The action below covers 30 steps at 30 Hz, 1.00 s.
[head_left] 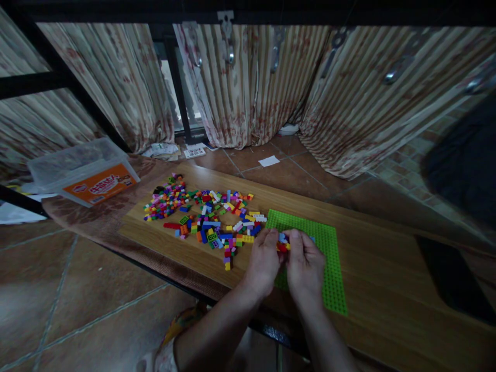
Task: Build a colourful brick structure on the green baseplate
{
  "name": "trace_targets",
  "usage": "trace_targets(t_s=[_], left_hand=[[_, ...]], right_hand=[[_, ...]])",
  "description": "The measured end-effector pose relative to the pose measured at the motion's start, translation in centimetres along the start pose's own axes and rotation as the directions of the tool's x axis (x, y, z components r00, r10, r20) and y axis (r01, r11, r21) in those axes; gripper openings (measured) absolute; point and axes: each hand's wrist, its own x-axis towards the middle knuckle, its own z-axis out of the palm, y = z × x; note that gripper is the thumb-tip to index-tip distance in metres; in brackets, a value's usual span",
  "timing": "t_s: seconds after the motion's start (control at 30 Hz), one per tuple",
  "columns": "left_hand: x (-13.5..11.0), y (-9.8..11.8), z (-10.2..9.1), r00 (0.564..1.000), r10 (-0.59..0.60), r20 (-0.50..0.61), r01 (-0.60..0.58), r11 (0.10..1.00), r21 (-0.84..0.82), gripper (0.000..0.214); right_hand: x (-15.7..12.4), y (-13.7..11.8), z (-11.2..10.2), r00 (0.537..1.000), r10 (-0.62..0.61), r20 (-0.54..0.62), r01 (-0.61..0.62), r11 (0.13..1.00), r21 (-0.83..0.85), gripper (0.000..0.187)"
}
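My left hand (pixel 264 261) and my right hand (pixel 305 264) meet over the near left part of a green studded baseplate (pixel 329 258) on a wooden board. Both pinch a small cluster of joined bricks (pixel 282 244), red, yellow and blue, held between the fingertips just above the plate. A spread of loose small coloured bricks (pixel 209 219) lies on the board to the left of my hands.
A clear plastic tub with an orange label (pixel 83 173) stands at the far left of the table. A dark flat object (pixel 451 276) lies at the right. Striped curtains hang behind, with papers (pixel 268 161) on the tiled floor.
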Motion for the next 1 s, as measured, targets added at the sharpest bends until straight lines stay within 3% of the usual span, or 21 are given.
trace_targets(t_s=[0.2,0.37,0.5,0.63,0.77,0.87,1.0], left_hand=[[-0.2,0.5,-0.5,0.961,0.275,0.021,-0.269,0.915,0.302,0.020],[-0.2,1.1,-0.8,0.943,0.331,0.032,-0.319,0.875,0.363,0.022],[0.5,1.2,-1.3,0.952,0.306,0.014,-0.295,0.905,0.305,0.023],[0.9,0.9,-1.6,0.957,0.291,0.022,-0.287,0.927,0.241,0.023],[0.7,0.8,-1.3,0.986,0.163,0.042,-0.165,0.984,0.066,0.022],[0.3,1.1,-1.0,0.999,0.018,0.050,-0.012,0.991,-0.130,0.025],[-0.1,1.5,-0.7,0.993,-0.051,0.105,0.068,0.985,-0.157,0.031]], right_hand=[[0.2,-0.1,0.1,0.999,0.005,-0.046,-0.006,1.000,-0.011,0.051],[-0.2,-0.5,0.6,0.998,-0.070,0.005,0.070,0.998,0.002,0.040],[-0.5,-0.8,1.2,0.994,-0.101,0.040,0.100,0.995,0.013,0.030],[-0.6,-0.7,1.4,0.992,-0.118,0.035,0.119,0.993,-0.016,0.031],[-0.5,-0.2,1.4,0.996,-0.085,0.000,0.085,0.996,-0.025,0.037],[-0.4,0.3,1.4,0.998,0.057,-0.004,-0.055,0.984,0.169,0.038],[-0.3,-0.1,1.2,0.949,0.311,0.053,-0.306,0.865,0.397,0.039]])
